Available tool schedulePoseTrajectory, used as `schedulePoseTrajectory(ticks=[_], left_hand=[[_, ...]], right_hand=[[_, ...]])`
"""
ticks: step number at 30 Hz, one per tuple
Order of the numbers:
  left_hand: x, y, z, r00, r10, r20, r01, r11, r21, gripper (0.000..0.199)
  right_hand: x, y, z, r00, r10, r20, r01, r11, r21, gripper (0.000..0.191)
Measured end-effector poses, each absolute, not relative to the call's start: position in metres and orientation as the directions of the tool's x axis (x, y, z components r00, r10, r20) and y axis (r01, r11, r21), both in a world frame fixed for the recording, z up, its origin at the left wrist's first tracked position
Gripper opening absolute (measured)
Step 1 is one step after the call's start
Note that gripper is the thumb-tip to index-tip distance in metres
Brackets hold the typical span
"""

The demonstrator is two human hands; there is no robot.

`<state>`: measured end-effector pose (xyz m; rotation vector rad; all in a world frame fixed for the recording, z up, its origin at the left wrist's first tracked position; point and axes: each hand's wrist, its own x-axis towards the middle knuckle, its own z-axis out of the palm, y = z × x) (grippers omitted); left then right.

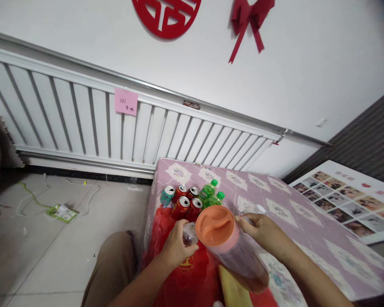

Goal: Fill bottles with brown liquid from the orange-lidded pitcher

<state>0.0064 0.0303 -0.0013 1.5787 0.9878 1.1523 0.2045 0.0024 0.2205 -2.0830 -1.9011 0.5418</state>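
My right hand (260, 230) is closed at the side of a clear plastic pitcher (243, 264) with an orange lid (216, 226). The pitcher leans to the left, and dark liquid shows inside it. Fingers of my left hand (174, 251) wrap around a small clear cup (189, 233), held beside the lid. Some dark contents show in the cup; whether liquid is flowing into it I cannot tell. Just beyond stand several open drink cans, red ones (181, 207) and a teal one (167, 195), plus two green bottles (208, 190) with green caps.
Beneath the cans lies a red cloth (192, 281) on a purple patterned surface (275, 200). A yellowish flat object (233, 290) lies under the pitcher. Behind runs a white radiator (179, 136). A power strip (62, 212) with cables rests on the floor; a photo board (376, 200) leans right.
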Motion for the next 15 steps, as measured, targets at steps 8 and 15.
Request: schedulePoseTrajectory(ticks=[8,15], left_hand=[[0.0056,0.0298,0.0035,0.234,0.947,0.222,0.072,-0.244,0.967,0.071],[0.005,0.0294,0.0073,0.239,0.947,0.216,0.075,-0.24,0.968,0.07]], right_hand=[[0.2105,-0.0004,0.2123,0.099,0.994,-0.033,0.829,-0.101,-0.55,0.041],[0.2086,-0.0051,0.21,0.125,0.992,-0.021,0.806,-0.114,-0.58,0.043]])
